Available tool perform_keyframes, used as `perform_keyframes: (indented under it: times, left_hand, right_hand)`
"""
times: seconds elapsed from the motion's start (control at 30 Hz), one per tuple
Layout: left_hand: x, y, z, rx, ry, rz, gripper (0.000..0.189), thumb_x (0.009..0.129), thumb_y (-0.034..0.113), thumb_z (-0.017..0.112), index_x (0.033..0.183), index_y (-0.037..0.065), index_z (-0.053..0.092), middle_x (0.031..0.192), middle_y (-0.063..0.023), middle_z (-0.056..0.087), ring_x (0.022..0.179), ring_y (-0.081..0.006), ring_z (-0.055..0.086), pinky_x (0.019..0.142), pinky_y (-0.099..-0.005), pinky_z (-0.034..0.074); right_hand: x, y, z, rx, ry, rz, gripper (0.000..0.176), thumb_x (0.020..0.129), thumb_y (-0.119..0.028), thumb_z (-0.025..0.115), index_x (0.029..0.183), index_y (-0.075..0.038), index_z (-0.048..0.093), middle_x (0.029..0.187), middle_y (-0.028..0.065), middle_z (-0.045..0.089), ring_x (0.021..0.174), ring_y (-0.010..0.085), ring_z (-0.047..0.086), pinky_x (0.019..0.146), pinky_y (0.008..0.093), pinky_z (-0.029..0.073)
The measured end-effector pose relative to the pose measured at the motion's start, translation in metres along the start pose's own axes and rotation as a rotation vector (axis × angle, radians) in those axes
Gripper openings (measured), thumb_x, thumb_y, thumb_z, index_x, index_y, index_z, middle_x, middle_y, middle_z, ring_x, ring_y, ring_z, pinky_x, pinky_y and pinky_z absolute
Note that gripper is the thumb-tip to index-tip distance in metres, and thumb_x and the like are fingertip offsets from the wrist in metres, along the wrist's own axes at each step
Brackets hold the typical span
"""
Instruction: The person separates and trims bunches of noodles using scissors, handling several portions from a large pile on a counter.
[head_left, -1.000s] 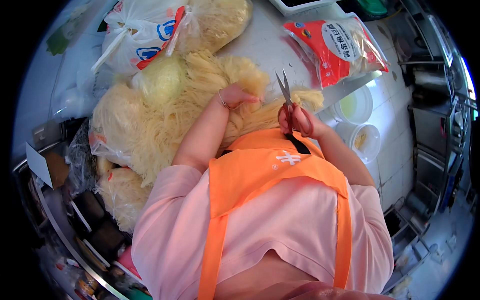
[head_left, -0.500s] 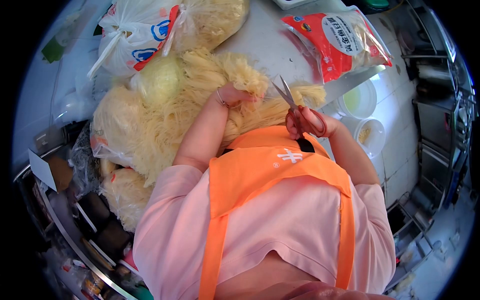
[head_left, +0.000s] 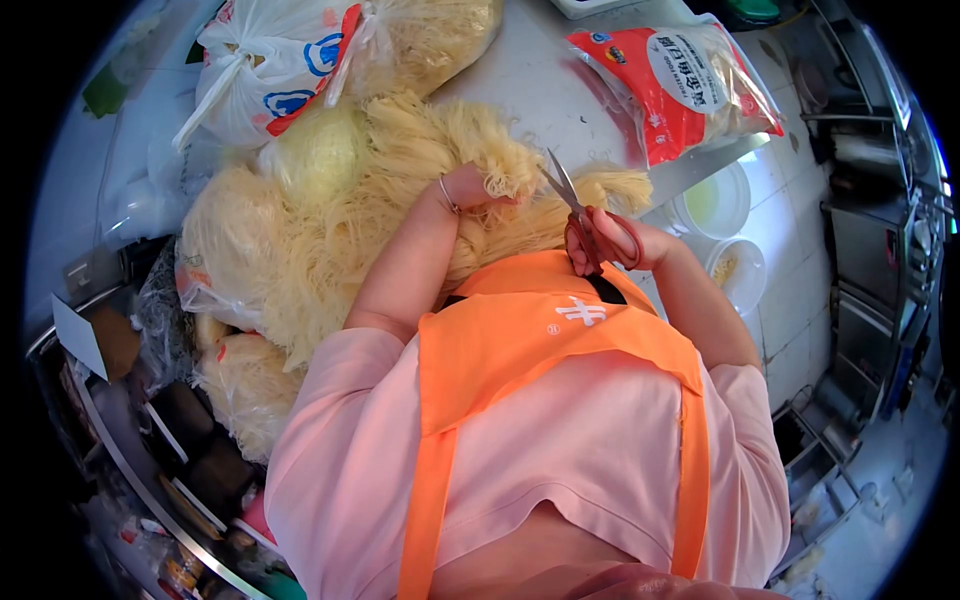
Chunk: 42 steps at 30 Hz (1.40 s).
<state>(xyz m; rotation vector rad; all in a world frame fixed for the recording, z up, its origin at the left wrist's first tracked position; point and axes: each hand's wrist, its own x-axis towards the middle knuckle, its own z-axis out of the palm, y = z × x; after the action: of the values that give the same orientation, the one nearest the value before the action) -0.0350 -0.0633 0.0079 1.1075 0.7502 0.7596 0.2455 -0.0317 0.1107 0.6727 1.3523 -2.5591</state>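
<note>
A big tangled heap of pale yellow, thin dried noodles (head_left: pixel 340 245) spreads over the steel table. My left hand (head_left: pixel 472 188) is closed around a bunch of these noodles, whose loose ends fan up past my fingers. In my right hand (head_left: pixel 605 240) is a pair of scissors (head_left: pixel 570 192) with reddish-brown handles; my fingers go through the loops. The blades point up and left, nearly together, a little to the right of the held bunch and apart from it. More noodles lie beneath both hands, reaching right of the scissors.
White tied plastic bags (head_left: pixel 270 60) stand at the back left, beside a clear bag of noodles (head_left: pixel 430 45). A red and white frozen-food packet (head_left: pixel 680 90) lies at the table's right edge. Two white tubs (head_left: pixel 738 275) sit beyond it. Metal shelving (head_left: pixel 870 250) lines the right.
The scissors and my right hand have shifted slightly left, and the blades have come closer together. My left hand still holds the noodles, nearly in the same place.
</note>
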Motion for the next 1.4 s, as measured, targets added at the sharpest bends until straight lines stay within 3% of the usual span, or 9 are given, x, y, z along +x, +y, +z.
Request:
perform_keyframes:
  times: [0.07,0.17,0.27,0.43,0.53,0.83,1.03,1.3,1.4]
  left_hand:
    - [0.000,-0.001,0.000,0.066,0.003,0.031,0.041,0.074,0.007,0.072,0.112,0.005,0.058,0.105,-0.0048,0.061,0.094,-0.0138,0.058,0.077,-0.0256,0.050]
    - [0.000,-0.002,-0.001,-0.079,0.058,-0.145,0.040,0.073,0.011,0.075,0.110,0.007,0.061,0.107,-0.0033,0.062,0.098,-0.0146,0.056,0.086,-0.0297,0.046]
    - [0.003,0.000,-0.003,0.241,0.004,-0.073,0.040,0.073,0.012,0.074,0.111,0.007,0.060,0.109,-0.0032,0.061,0.100,-0.0145,0.055,0.087,-0.0303,0.045]
    - [0.004,-0.001,0.002,0.072,0.068,0.012,0.040,0.073,0.009,0.074,0.110,0.006,0.060,0.108,-0.0034,0.061,0.099,-0.0143,0.055,0.087,-0.0300,0.045]
    - [0.002,-0.002,0.003,-0.019,0.145,-0.054,0.040,0.073,0.005,0.073,0.110,0.003,0.058,0.103,-0.0056,0.062,0.094,-0.0163,0.058,0.086,-0.0301,0.045]
    - [0.003,0.007,0.008,-0.157,0.170,-0.005,0.037,0.072,0.003,0.072,0.107,0.003,0.061,0.101,-0.0051,0.063,0.094,-0.0161,0.059,0.085,-0.0293,0.046]
    - [0.006,0.015,0.015,-0.294,0.347,-0.089,0.038,0.073,0.002,0.071,0.109,0.003,0.060,0.101,-0.0036,0.063,0.094,-0.0143,0.059,0.082,-0.0288,0.047]
    - [0.007,0.009,0.011,-0.353,0.294,-0.048,0.040,0.073,0.001,0.070,0.112,0.003,0.059,0.102,-0.0042,0.063,0.092,-0.0143,0.060,0.082,-0.0278,0.048]
    - [0.004,0.014,0.012,-0.324,0.292,-0.068,0.040,0.074,0.001,0.070,0.112,0.003,0.059,0.103,-0.0044,0.063,0.093,-0.0146,0.059,0.082,-0.0282,0.048]
  right_hand:
    - [0.002,0.001,0.000,0.032,-0.003,-0.008,0.070,0.085,-0.071,0.028,0.088,-0.005,0.050,0.080,0.0081,0.054,0.075,0.0169,0.055,0.070,0.0296,0.045]
    - [0.010,0.006,-0.001,0.079,0.004,-0.044,0.069,0.086,-0.070,0.027,0.087,-0.005,0.050,0.079,0.0083,0.055,0.075,0.0168,0.055,0.069,0.0295,0.045]
    - [0.021,0.013,0.001,0.062,0.054,-0.072,0.067,0.087,-0.069,0.028,0.088,-0.005,0.050,0.079,0.0077,0.054,0.074,0.0162,0.055,0.069,0.0290,0.045]
    - [0.036,0.014,0.020,0.044,0.333,-0.121,0.058,0.094,-0.058,0.024,0.079,-0.007,0.048,0.066,0.0027,0.046,0.061,0.0134,0.048,0.055,0.0254,0.037]
    - [0.035,0.015,0.024,0.148,0.321,-0.158,0.055,0.092,-0.060,0.031,0.081,-0.008,0.046,0.069,0.0013,0.044,0.060,0.0129,0.047,0.055,0.0249,0.039]
    - [0.038,0.024,0.011,0.096,0.449,-0.216,0.053,0.093,-0.057,0.030,0.075,-0.009,0.043,0.060,0.0015,0.041,0.052,0.0117,0.042,0.049,0.0241,0.033]
    - [0.031,0.016,0.010,0.134,0.414,-0.207,0.057,0.092,-0.059,0.029,0.080,-0.008,0.048,0.066,0.0034,0.050,0.062,0.0131,0.052,0.056,0.0249,0.041]
    - [0.018,0.019,0.012,-0.126,0.068,-0.161,0.063,0.091,-0.063,0.024,0.087,-0.007,0.052,0.075,0.0046,0.058,0.069,0.0134,0.056,0.063,0.0246,0.044]
    - [0.019,0.015,0.012,-0.165,0.100,-0.077,0.063,0.091,-0.063,0.024,0.087,-0.006,0.052,0.076,0.0052,0.058,0.070,0.0136,0.056,0.061,0.0246,0.044]
